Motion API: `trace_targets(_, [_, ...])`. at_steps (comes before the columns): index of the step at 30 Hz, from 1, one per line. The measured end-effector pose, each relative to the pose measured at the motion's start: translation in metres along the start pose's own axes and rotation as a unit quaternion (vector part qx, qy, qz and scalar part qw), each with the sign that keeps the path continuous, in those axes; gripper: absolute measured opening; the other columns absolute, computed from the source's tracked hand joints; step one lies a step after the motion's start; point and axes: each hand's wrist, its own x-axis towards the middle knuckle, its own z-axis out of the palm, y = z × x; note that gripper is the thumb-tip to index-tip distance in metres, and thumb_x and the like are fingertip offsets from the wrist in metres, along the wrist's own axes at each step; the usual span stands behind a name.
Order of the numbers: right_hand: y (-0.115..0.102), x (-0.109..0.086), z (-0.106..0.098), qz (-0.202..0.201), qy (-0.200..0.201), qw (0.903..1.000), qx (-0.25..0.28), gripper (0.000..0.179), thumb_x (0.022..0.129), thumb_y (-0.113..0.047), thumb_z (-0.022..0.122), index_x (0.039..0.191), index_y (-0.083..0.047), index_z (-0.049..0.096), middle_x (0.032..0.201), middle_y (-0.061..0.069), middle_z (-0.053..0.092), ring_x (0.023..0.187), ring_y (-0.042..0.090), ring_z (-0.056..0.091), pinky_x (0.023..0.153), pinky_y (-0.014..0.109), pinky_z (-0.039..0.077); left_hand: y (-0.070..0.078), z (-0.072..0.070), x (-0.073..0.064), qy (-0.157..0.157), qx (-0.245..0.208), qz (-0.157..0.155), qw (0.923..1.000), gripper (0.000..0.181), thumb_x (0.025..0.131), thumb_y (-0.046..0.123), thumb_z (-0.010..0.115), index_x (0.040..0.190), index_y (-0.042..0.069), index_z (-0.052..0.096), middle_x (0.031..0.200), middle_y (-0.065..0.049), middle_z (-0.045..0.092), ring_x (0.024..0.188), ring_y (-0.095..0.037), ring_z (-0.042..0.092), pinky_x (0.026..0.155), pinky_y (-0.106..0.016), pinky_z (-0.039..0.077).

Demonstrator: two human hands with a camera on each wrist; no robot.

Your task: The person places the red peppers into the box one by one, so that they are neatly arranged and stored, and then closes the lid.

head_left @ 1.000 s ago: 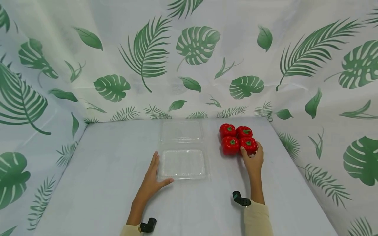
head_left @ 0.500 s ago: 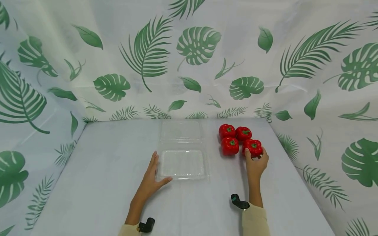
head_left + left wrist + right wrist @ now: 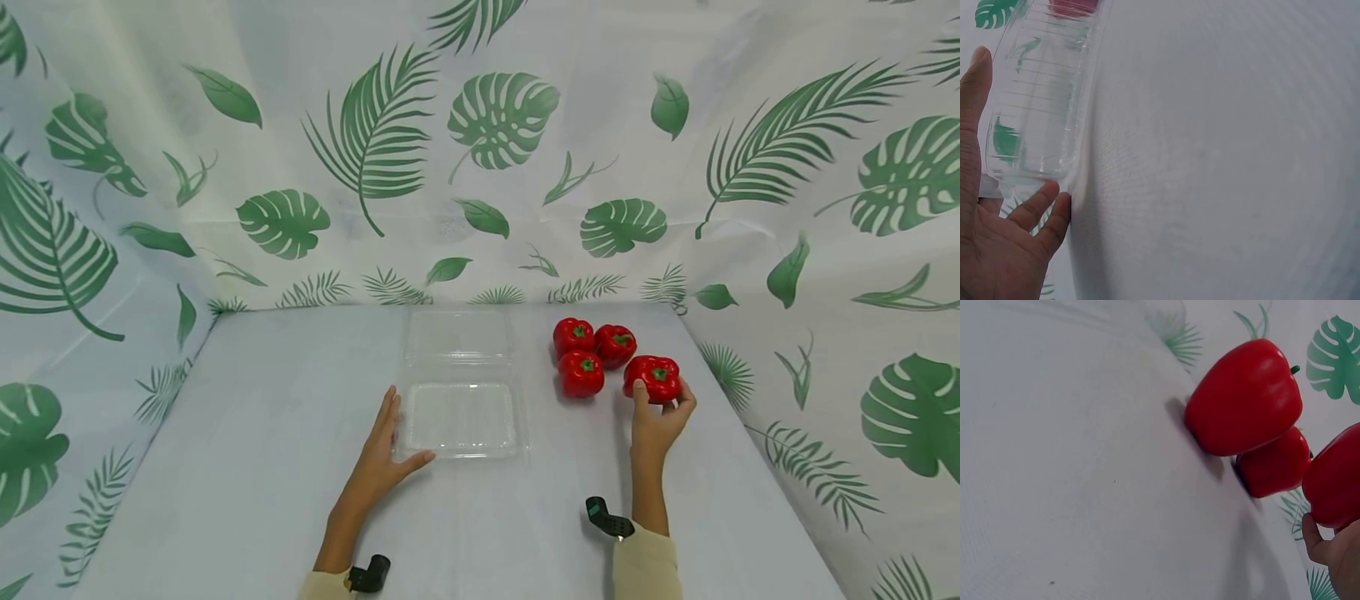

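Note:
A red bell pepper (image 3: 652, 377) with a green stem is pinched between the thumb and fingers of my right hand (image 3: 657, 427), at the right of the table. In the right wrist view the held pepper (image 3: 1339, 481) shows at the right edge, partly cut off. Three more red bell peppers (image 3: 581, 373) stand close together to its left. My left hand (image 3: 378, 462) lies with fingers extended and thumb spread at the left front corner of a clear plastic clamshell container (image 3: 461, 454). Fingertips reach the container's side (image 3: 1054, 162) in the left wrist view; whether they touch is hard to tell.
The container's clear lid (image 3: 457, 333) lies folded back toward the rear of the white-covered table (image 3: 270, 417). A leaf-patterned curtain (image 3: 405, 167) rises behind and along both sides. Black wrist cameras sit on both forearms.
My right hand has drawn one bell pepper away from the group, to the right and slightly toward me. The left hand and the container stay about where they were.

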Motion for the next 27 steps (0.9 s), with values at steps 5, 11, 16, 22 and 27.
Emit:
trace_targets(5, [-0.009, -0.002, 0.002, -0.028, -0.012, 0.9986, 0.042, 0.071, 0.088, -0.008, 0.069, 0.144, -0.008, 0.025, 0.15, 0.006, 0.033, 0.142, 0.02, 0.032, 0.112, 0.041, 0.04, -0.001, 0.0, 0.001, 0.002, 0.003, 0.006, 1.0, 0.113, 0.075, 0.037, 0.084, 0.157, 0.007, 0.012, 0.166, -0.007, 0.004, 0.151, -0.035, 0.016, 0.113, -0.052, 0.032])
trace_targets(11, [-0.017, -0.003, 0.006, -0.041, -0.011, 0.9971, 0.063, 0.072, 0.087, -0.009, 0.071, 0.143, -0.013, 0.027, 0.149, 0.002, 0.038, 0.139, 0.017, 0.035, 0.106, 0.035, 0.047, -0.001, -0.001, 0.001, -0.001, 0.0, 0.005, 1.0, 0.113, 0.075, 0.037, 0.084, 0.157, 0.007, 0.012, 0.166, -0.006, 0.004, 0.151, -0.035, 0.016, 0.111, -0.052, 0.034])
trace_targets(16, [-0.027, -0.008, 0.011, -0.068, -0.025, 0.9937, 0.085, 0.075, 0.083, -0.009, 0.076, 0.142, -0.016, 0.029, 0.147, 0.0, 0.04, 0.138, 0.017, 0.035, 0.097, 0.021, 0.051, -0.001, -0.001, 0.0, 0.0, 0.001, 0.003, 1.0, 0.113, 0.075, 0.037, 0.084, 0.157, 0.007, 0.012, 0.166, -0.008, 0.005, 0.15, -0.036, 0.018, 0.11, -0.052, 0.036])
trace_targets(22, [-0.039, -0.02, 0.027, -0.096, -0.068, 0.9864, 0.114, 0.073, 0.083, -0.007, 0.075, 0.141, -0.016, 0.032, 0.144, 0.001, 0.042, 0.138, 0.019, 0.036, 0.096, 0.017, 0.051, 0.0, -0.001, -0.001, 0.0, 0.001, 0.0, 1.0, 0.112, 0.075, 0.037, 0.084, 0.157, 0.006, 0.013, 0.166, -0.01, 0.006, 0.15, -0.037, 0.019, 0.11, -0.052, 0.035])
trace_targets(27, [-0.044, -0.032, 0.041, -0.087, -0.123, 0.9799, 0.131, 0.071, 0.085, -0.008, 0.07, 0.144, -0.017, 0.031, 0.145, 0.001, 0.04, 0.138, 0.019, 0.035, 0.095, 0.017, 0.051, 0.0, -0.001, -0.001, 0.001, -0.001, -0.003, 1.0, 0.112, 0.075, 0.037, 0.084, 0.157, 0.007, 0.013, 0.166, -0.009, 0.006, 0.15, -0.037, 0.019, 0.11, -0.052, 0.035])
